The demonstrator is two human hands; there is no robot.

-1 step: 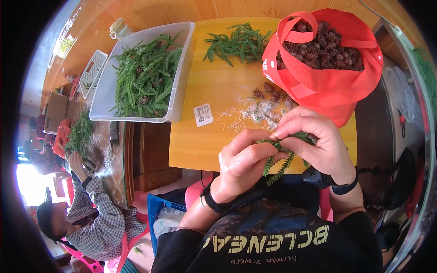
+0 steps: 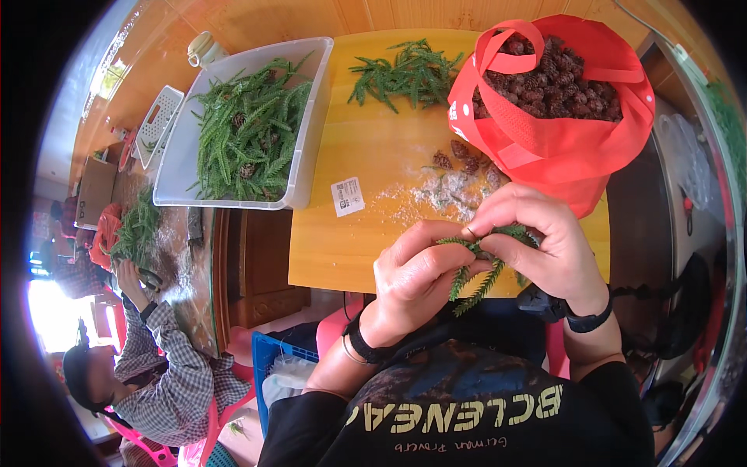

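Note:
Both my hands are close together above the near edge of the yellow table. My left hand [image 2: 420, 268] pinches a green artificial pine sprig [image 2: 484, 289] from the left, thumb and fingers closed. From the other side my right hand [image 2: 541, 237] grips the same sprig, its thumb and forefinger pressed together at the top. Several needle-covered tips hang below the fingers; the join between the hands is mostly hidden. Just beyond them, several brown pine cones [image 2: 468, 162] lie beside scattered white flakes [image 2: 447, 193].
A red fabric bag [image 2: 572, 159] full of pine cones [image 2: 548, 93] stands at far right. At left is a clear plastic bin [image 2: 317, 117] of green sprigs [image 2: 253, 140]. More sprigs [image 2: 408, 74] and a white label [image 2: 347, 196] lie on the table [image 2: 334, 253]. A co-worker [image 2: 167, 405] sits lower left.
My hands and the sprig have hardly moved. At the left, the co-worker's hand and the dark object near it have shifted slightly.

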